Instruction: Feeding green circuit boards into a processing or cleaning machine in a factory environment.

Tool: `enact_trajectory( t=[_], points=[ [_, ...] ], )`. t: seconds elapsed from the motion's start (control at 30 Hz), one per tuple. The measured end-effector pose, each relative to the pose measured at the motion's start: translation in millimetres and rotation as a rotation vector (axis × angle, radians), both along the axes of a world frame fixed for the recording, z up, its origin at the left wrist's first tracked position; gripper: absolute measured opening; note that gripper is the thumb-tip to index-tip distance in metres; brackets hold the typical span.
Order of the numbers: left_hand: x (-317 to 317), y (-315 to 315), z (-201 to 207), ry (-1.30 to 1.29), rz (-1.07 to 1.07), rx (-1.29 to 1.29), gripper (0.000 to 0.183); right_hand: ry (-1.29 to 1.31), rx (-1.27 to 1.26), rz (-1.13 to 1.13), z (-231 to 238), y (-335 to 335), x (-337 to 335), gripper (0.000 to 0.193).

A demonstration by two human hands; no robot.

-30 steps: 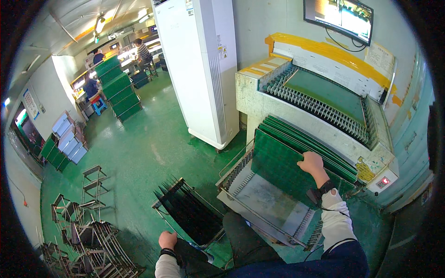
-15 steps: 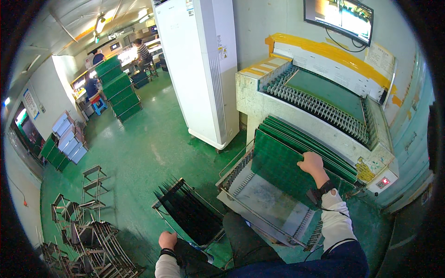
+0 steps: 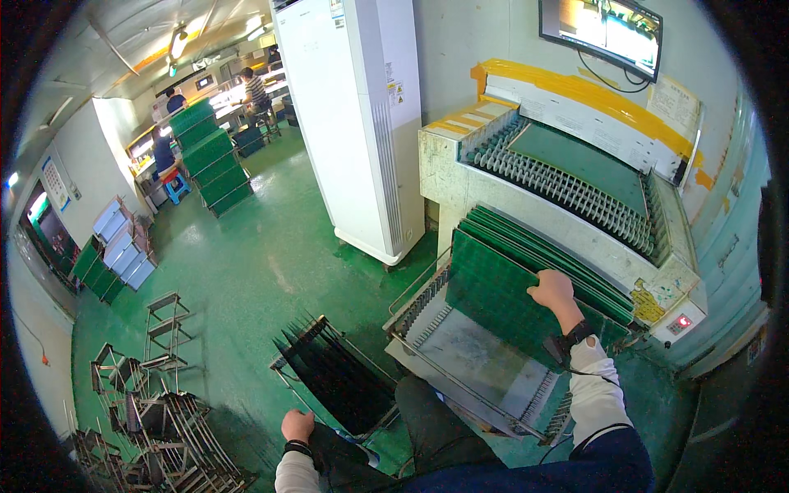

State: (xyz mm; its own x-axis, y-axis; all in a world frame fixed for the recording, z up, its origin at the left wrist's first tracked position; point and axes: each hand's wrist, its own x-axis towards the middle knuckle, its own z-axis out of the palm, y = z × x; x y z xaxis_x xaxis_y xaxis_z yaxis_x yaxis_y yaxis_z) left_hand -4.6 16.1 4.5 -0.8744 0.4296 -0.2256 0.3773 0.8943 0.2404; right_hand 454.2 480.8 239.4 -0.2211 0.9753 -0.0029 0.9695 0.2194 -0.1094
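My right hand [image 3: 552, 289] pinches the upper edge of the front green panel [image 3: 493, 275] in a slotted metal rack. Several more green panels [image 3: 559, 259] lean close together behind it. The rack [image 3: 477, 349] has toothed sides and a bare grey base in front of the panels. My left hand [image 3: 297, 426] rests closed on my left knee, with nothing visible in it. Nearest to that hand stands a smaller wire rack [image 3: 283, 380] filled with thin dark panels [image 3: 333, 378].
A roller conveyor machine [image 3: 567, 193] carrying a flat green panel stands behind the rack. Beside it rises a tall white cabinet unit [image 3: 353, 123]. Empty metal racks [image 3: 164, 427] pile up at lower left. Stacked green panels [image 3: 209, 156] and several people are farther back.
On the conveyor rollers, the flat panel has shifted slightly to the right. Both of my hands stay in place. A seated person in the background has moved a little.
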Motion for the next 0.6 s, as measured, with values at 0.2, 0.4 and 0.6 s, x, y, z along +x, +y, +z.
enact_trajectory(
  t=[0.2, 0.4, 0.6],
  points=[
    [2, 0, 3, -0.012, 0.013, 0.017, 0.036, -0.011, -0.008, 0.008, 3, -2, -1, 0.037],
    [3, 0, 6, -0.021, 0.024, 0.007, 0.035, -0.018, -0.015, -0.002, 4, -3, -2, 0.039],
    [4, 2, 8, -0.024, 0.024, 0.001, 0.037, -0.032, -0.018, -0.004, 3, -2, -1, 0.038]
  ],
)
